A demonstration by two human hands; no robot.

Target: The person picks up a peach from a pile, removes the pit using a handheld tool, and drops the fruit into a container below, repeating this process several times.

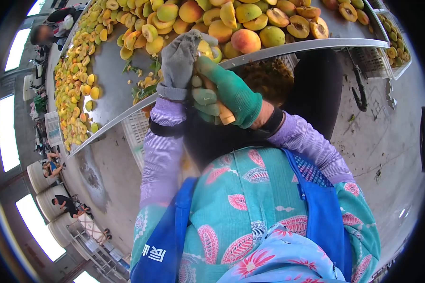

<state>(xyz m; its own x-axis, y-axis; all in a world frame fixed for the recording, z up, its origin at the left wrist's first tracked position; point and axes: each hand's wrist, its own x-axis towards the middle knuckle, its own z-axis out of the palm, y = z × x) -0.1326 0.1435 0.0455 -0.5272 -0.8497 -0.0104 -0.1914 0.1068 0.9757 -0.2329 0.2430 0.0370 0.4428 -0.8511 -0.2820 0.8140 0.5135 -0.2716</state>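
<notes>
My left hand (177, 61), in a grey work glove, is closed around a yellow-green peach (205, 49) at the table's near edge. My right hand (231, 92), in a green-coated glove, grips a tool with a light wooden handle (225, 115). The handle's butt sticks out below the fist, while the working end is hidden between the hands and the fruit. Both hands meet at the peach. Just beyond them lie whole peaches (245, 41) and cut peach halves (298, 27), some with the pit showing.
A metal table (113, 87) with a raised rim bears many peaches. Below it, a bin (271, 75) holds brownish scraps. A white crate (136, 129) stands under the left edge; another crate of fruit (394, 45) is at the right. Other people (67, 203) are farther off at left.
</notes>
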